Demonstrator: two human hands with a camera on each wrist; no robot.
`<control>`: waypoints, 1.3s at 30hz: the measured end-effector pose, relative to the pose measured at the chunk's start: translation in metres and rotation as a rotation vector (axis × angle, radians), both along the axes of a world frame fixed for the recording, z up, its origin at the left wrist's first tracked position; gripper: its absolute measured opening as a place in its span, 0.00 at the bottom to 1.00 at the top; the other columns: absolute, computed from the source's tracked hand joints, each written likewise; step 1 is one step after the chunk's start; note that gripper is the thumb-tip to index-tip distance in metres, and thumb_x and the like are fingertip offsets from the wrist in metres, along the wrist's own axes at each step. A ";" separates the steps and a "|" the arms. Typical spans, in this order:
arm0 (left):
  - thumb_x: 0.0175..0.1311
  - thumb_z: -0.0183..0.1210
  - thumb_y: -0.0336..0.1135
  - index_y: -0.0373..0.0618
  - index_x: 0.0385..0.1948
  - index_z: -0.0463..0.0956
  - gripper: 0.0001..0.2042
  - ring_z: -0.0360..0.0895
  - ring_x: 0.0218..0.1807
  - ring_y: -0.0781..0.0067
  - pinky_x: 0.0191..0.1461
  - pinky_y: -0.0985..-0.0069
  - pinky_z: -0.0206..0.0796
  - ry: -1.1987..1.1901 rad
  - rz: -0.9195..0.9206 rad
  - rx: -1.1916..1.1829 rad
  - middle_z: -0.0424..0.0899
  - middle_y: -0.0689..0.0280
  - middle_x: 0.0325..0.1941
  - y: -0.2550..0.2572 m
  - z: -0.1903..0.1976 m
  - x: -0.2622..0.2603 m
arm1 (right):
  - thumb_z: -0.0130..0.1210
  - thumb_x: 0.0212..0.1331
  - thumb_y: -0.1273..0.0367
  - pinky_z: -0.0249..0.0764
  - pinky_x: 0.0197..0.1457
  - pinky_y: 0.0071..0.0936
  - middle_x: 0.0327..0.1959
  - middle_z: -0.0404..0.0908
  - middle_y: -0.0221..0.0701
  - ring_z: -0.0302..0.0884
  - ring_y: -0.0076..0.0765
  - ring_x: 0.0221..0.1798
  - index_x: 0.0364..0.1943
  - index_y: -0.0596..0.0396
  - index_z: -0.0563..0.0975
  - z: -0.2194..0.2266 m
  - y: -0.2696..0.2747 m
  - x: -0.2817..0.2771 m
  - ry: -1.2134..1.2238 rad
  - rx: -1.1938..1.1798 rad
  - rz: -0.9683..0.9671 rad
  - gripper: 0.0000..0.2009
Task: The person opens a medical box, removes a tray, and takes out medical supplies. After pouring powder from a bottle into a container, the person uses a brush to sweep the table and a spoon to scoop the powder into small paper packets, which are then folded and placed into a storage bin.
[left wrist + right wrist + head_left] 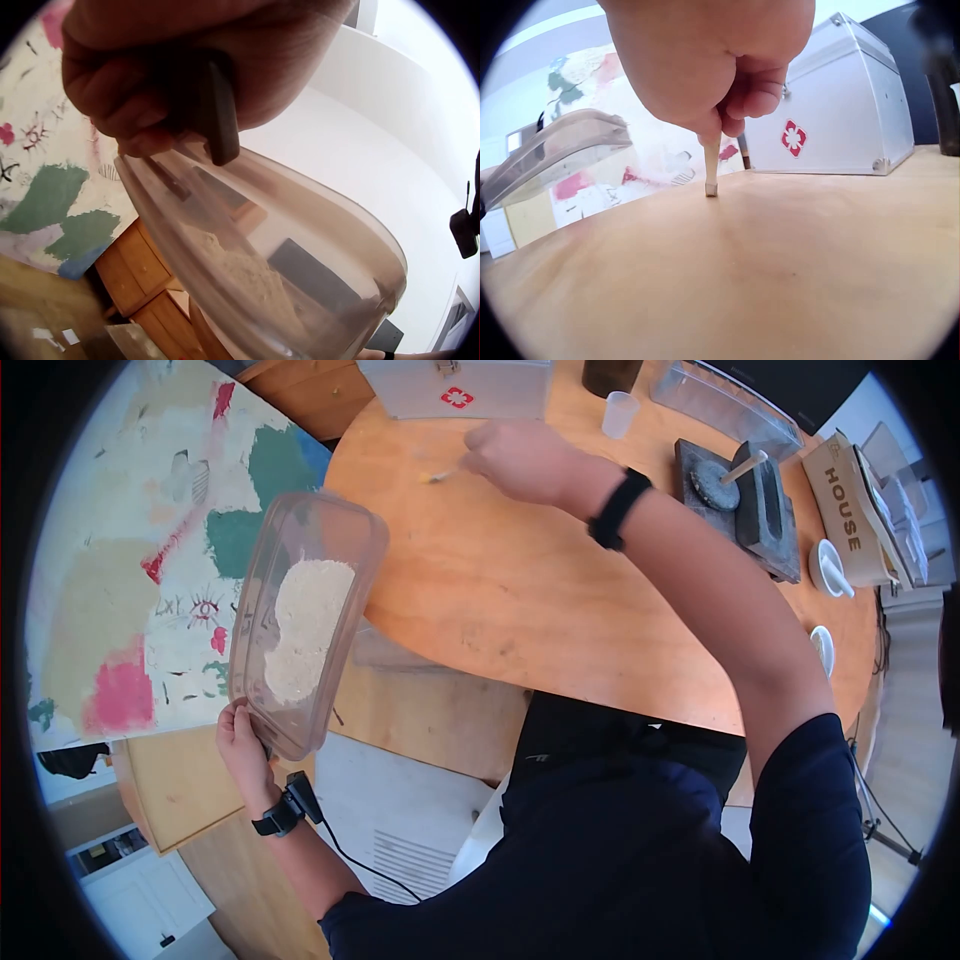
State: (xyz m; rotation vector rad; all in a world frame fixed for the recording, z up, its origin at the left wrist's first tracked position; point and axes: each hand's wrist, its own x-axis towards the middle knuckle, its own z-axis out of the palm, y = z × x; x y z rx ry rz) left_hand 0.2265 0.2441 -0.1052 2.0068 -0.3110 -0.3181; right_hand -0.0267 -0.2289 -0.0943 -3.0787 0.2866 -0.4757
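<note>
In the head view my left hand (243, 755) grips the near end of a clear plastic tub (372, 550). The tub is held off the table's left side and slants, with pale powder (310, 615) heaped along its middle. From the left wrist, curled fingers (124, 112) show at the tub's rim, and the powder (247, 274) shows through the wall. My right hand (525, 460) is over the far part of the table. It pinches a slim pale stick (712, 169) with a greyish end, pointing down close to the tabletop.
A silver case (400, 390) with a red emblem stands at the back. Rightward are a plastic cup (619, 415), a clear bin (730, 405), a grey stone block set (765, 520), a HOUSE box (835, 490) and a mortar with pestle (826, 565). A painted board (110, 590) lies left.
</note>
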 end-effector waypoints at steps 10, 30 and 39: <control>0.75 0.50 0.33 0.37 0.46 0.77 0.10 0.63 0.29 0.89 0.33 0.86 0.56 -0.010 0.001 -0.016 0.71 0.78 0.27 -0.017 -0.010 -0.004 | 0.58 0.47 0.76 0.76 0.33 0.35 0.26 0.75 0.32 0.79 0.40 0.34 0.33 0.56 0.83 0.054 0.053 -0.168 -0.083 -0.003 -0.013 0.08; 0.76 0.48 0.31 0.37 0.44 0.77 0.09 0.66 0.33 0.90 0.38 0.87 0.60 0.028 -0.105 -0.095 0.77 0.74 0.34 -0.034 -0.003 -0.013 | 0.58 0.50 0.76 0.77 0.35 0.35 0.25 0.74 0.33 0.78 0.40 0.32 0.36 0.57 0.83 0.019 0.066 -0.211 -0.135 0.070 -0.088 0.08; 0.76 0.49 0.31 0.39 0.42 0.77 0.08 0.65 0.31 0.92 0.35 0.89 0.58 0.043 -0.124 -0.085 0.75 0.77 0.33 -0.042 0.000 -0.019 | 0.56 0.49 0.75 0.76 0.35 0.35 0.27 0.75 0.33 0.78 0.41 0.34 0.33 0.56 0.81 0.010 0.042 -0.197 -0.090 -0.034 -0.092 0.07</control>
